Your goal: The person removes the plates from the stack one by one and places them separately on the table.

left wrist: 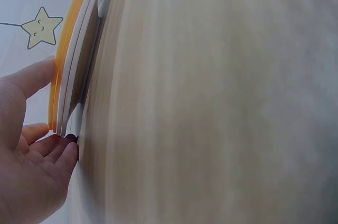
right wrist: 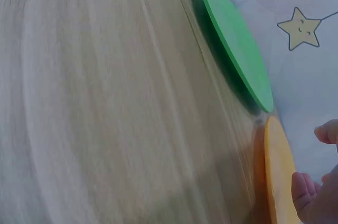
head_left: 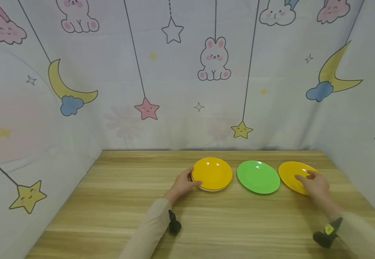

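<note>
A stack of plates lies left of the other plates, with a yellow plate (head_left: 211, 173) on top and white plates (left wrist: 72, 60) beneath. My left hand (head_left: 185, 183) holds this stack at its left edge. In the left wrist view the thumb touches the yellow rim while the other fingers lie by the stack's lower edge. My right hand (head_left: 317, 185) hovers over the right side of another yellow plate (head_left: 289, 173), thumb and fingers apart. Between the two sits a green plate (head_left: 258, 177), flat on the table; neither hand touches it.
The plates stand in a row toward the back of a wood-grain table (head_left: 135, 180). Behind it and along both sides hangs a pale cloth (head_left: 181, 82) printed with stars, moons and rabbits. Dark wrist devices (head_left: 174, 225) sit on both sleeves.
</note>
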### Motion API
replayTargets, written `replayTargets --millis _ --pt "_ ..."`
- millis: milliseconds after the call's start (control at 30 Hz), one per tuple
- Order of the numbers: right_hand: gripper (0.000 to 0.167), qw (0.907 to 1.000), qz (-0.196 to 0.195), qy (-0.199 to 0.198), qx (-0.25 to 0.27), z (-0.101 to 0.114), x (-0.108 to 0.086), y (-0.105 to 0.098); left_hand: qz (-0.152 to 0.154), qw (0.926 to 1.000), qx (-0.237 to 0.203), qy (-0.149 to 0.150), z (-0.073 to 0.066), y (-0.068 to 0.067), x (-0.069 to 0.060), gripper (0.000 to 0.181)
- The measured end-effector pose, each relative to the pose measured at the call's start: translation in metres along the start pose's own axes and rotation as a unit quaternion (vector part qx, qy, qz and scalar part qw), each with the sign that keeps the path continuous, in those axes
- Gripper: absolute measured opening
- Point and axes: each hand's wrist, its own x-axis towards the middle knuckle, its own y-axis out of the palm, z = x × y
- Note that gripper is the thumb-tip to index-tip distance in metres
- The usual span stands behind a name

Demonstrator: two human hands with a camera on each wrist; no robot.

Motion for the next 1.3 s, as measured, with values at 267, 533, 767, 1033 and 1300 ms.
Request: replayTargets --millis 267,533,767,1033,1300 --pt "0.073 0.9955 0.067 -0.064 0.023 0.034 0.003 0.032 -0.001 1.0000 0.002 -0.003 -0.001 0.000 0.000 0.077" --pt "0.069 0.9801 0.140 -0.105 0.095 0.062 0.000 0.067 0.001 1.0000 0.003 0.001 -0.001 0.000 0.000 0.077" --pt "0.066 0.9724 0.170 -0.117 0.109 0.081 0.001 0.092 -0.001 1.0000 0.000 -0.002 0.001 0.001 0.001 0.077" --pt "0.059 0.9676 0.196 -0.110 0.114 0.098 -0.002 0.116 -0.007 1.0000 -0.001 -0.004 -0.002 0.000 -0.001 0.077" --pt "0.061 0.9680 0.202 -0.102 0.108 0.104 -0.003 0.133 -0.010 0.9999 0.006 -0.002 -0.003 0.000 0.001 0.076"
